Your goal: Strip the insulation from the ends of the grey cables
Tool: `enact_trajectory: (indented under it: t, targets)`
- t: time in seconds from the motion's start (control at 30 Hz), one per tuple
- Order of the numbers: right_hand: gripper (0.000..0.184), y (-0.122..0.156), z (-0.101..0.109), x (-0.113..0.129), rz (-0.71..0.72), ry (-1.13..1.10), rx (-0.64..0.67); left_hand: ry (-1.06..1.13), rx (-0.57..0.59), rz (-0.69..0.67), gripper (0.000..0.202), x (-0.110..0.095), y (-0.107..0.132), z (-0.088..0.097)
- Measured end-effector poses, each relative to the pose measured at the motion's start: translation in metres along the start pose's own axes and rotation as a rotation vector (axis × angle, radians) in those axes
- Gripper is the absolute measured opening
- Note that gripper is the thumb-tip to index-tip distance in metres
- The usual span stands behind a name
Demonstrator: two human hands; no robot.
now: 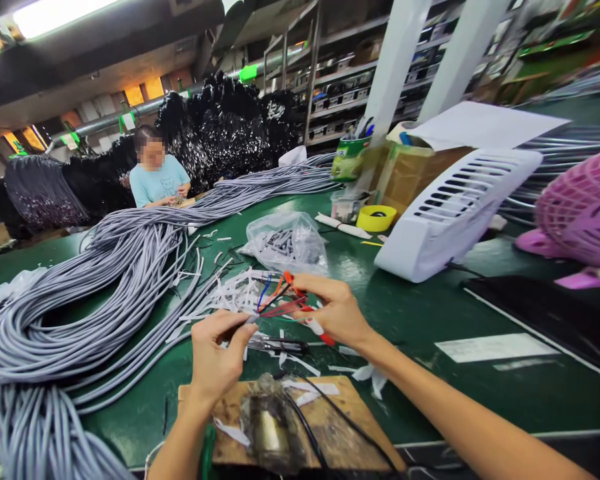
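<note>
My left hand pinches a grey cable near its stripped end. Thin red, blue, black and green wires fan out from that end toward my right hand. The fingers of my right hand are closed on these wires, and orange-red covers sit on several of its fingertips. Just beneath both hands lies a dark hand tool, partly hidden. White strips of scrap are scattered behind the hands. Nearer to me, a wooden board carries a metal cylinder in a cloudy wrapping, with black cords.
A large bundle of grey cables runs along the left and back of the green table. Behind my hands is a plastic bag of small grey pieces. A white slotted device and a pink fan stand right. A person sits opposite.
</note>
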State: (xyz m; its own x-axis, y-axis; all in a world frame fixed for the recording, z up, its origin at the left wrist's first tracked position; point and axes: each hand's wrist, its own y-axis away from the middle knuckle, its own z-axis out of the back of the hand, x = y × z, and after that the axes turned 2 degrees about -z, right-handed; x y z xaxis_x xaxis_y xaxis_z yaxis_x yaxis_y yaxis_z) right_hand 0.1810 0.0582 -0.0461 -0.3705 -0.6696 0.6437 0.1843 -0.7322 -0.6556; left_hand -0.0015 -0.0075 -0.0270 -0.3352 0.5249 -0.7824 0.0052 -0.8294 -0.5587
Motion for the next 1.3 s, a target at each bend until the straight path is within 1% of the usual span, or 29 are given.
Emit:
enact_trajectory:
  t: [0.2,0.3,0.4,0.5,0.6,0.7,0.83,0.93,1.03,1.07,1.13,1.2,1.23,1.27,1.3]
  targets:
    - [0.013,0.002,-0.001,0.001,0.161,0.062,0.116,-0.075,0.027,-0.041,0.013,-0.001,0.001,-0.002]
    - [0.018,0.005,-0.004,-0.002,0.218,0.106,0.177,-0.084,0.047,-0.04,0.016,-0.002,0.001,-0.002]
    - [0.023,0.008,-0.006,-0.003,0.226,0.126,0.231,-0.063,0.073,-0.008,0.019,-0.003,0.001,-0.001]
    - [0.021,0.01,-0.008,0.0,0.224,0.163,0.255,-0.019,0.096,0.048,0.022,-0.001,0.002,-0.001]
    - [0.016,0.012,-0.01,0.001,0.266,0.232,0.252,0.019,0.109,0.083,0.023,-0.001,0.003,-0.002]
    - [0.017,0.015,-0.01,0.001,0.308,0.317,0.225,0.021,0.122,0.11,0.024,-0.002,0.003,-0.004]
    - [0.021,0.018,-0.011,0.001,0.354,0.425,0.132,0.047,0.151,0.181,0.027,-0.003,0.001,-0.005]
    - [0.025,0.021,-0.015,0.004,0.376,0.439,0.074,0.12,0.19,0.243,0.032,-0.004,-0.001,-0.002]
    - [0.034,0.021,-0.018,0.008,0.309,0.381,0.094,0.198,0.213,0.278,0.037,-0.004,-0.001,0.0]
    - [0.037,0.02,-0.019,0.009,0.262,0.367,0.104,0.219,0.205,0.284,0.038,-0.003,-0.001,-0.001]
    - [0.042,0.018,-0.017,0.01,0.123,0.39,0.076,0.275,0.173,0.293,0.038,-0.002,-0.003,-0.003]
    - [0.045,0.014,-0.013,0.008,-0.01,0.448,0.003,0.392,0.105,0.287,0.035,-0.003,-0.007,-0.003]
    - [0.046,0.012,-0.011,0.006,-0.062,0.48,-0.012,0.462,0.058,0.274,0.032,-0.005,-0.01,-0.001]
    - [0.045,0.011,-0.01,0.004,-0.103,0.508,0.005,0.524,0.007,0.258,0.029,-0.008,-0.013,0.005]
    - [0.043,0.01,-0.008,0.001,-0.131,0.529,0.054,0.575,-0.047,0.238,0.025,-0.014,-0.013,0.014]
